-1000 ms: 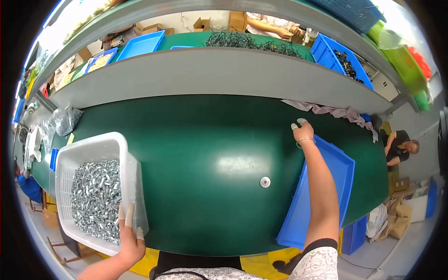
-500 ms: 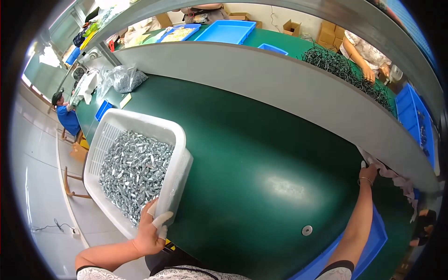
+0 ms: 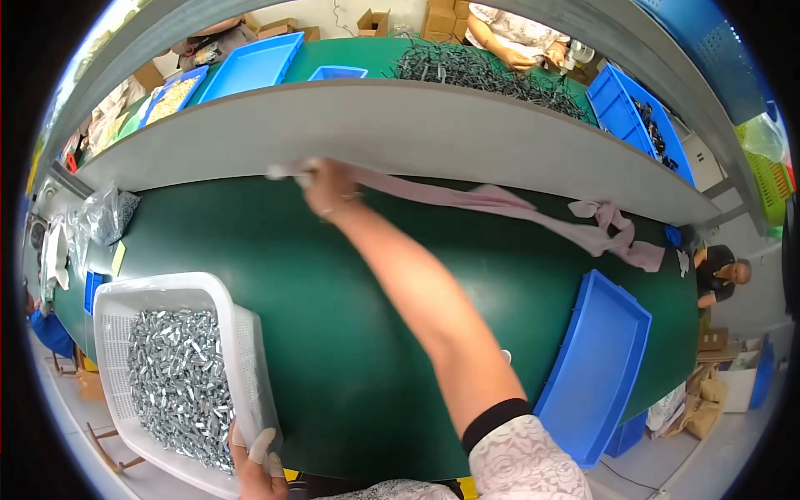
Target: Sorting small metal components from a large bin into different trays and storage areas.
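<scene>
A white plastic basket (image 3: 218,293) full of small silvery metal parts (image 3: 179,379) stands at the left of the green table. My left hand (image 3: 260,468), white covers on some fingertips, grips the basket's near right corner. My right arm reaches across the table to the foot of the grey partition. There my right hand (image 3: 328,188), slightly blurred, is closed on one end of a long pale pink cloth strip (image 3: 492,200). The strip trails rightward along the partition, with its far end crumpled and folded on the table.
At the right lies a blue tray (image 3: 596,367). A grey partition (image 3: 400,125) runs along the back; beyond it are a pile of dark thin parts (image 3: 492,79), blue trays and a co-worker's hands (image 3: 521,60). A plastic bag (image 3: 110,215) and small blue bin (image 3: 93,292) sit far left.
My right hand has swept far left along the partition, drawing the pink cloth strip out lengthwise. My view has turned rightward. My left hand stays on the basket's corner.
</scene>
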The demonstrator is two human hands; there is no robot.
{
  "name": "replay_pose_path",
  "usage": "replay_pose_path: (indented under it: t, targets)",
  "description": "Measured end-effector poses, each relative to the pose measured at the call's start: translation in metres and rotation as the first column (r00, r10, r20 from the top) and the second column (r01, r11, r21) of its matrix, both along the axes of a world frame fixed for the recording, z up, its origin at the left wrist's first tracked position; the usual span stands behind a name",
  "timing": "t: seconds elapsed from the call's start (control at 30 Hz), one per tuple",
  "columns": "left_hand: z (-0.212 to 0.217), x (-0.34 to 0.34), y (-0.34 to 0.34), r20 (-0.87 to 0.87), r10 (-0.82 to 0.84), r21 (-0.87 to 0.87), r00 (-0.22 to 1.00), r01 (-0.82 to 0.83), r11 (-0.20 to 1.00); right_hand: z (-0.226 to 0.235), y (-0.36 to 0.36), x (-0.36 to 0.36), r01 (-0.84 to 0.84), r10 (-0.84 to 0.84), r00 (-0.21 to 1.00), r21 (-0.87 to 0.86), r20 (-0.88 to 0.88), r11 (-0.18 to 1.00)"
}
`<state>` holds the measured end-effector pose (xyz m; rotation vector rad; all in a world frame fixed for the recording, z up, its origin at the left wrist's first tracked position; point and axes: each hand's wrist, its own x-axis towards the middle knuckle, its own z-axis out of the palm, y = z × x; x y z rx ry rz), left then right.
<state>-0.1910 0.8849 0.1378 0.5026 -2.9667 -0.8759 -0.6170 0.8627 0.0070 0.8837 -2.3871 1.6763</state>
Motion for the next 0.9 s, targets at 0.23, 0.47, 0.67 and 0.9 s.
replay_pose_path:
  t: [0.23, 0.47, 0.67, 0.9]
  targets:
    - [0.006, 0.001, -0.004, -0.006, -0.002, 0.016, 1.0, 0.002, 1.0, 0.077, -0.021, 0.044, -0.329, 0.319, 0.94, 0.075, 0.122, 0.941]
    - [0.011, 0.0, -0.007, -0.013, 0.019, 0.054, 1.0, -0.018, 0.998, 0.0, 0.217, -0.012, 0.098, -0.084, 0.995, 0.751, -0.057, 0.653]
    - [-0.008, -0.001, -0.01, -0.004, 0.078, 0.098, 0.997, -0.077, 0.992, -0.028, 0.34, -0.038, 0.302, -0.193, 0.952, 0.839, -0.238, 0.452]
    - [0.005, 0.007, -0.02, -0.001, 0.067, 0.137, 0.998, -0.066, 0.988, -0.029, 0.147, -0.011, 0.145, -0.231, 0.972, 0.69, 0.033, 0.709]
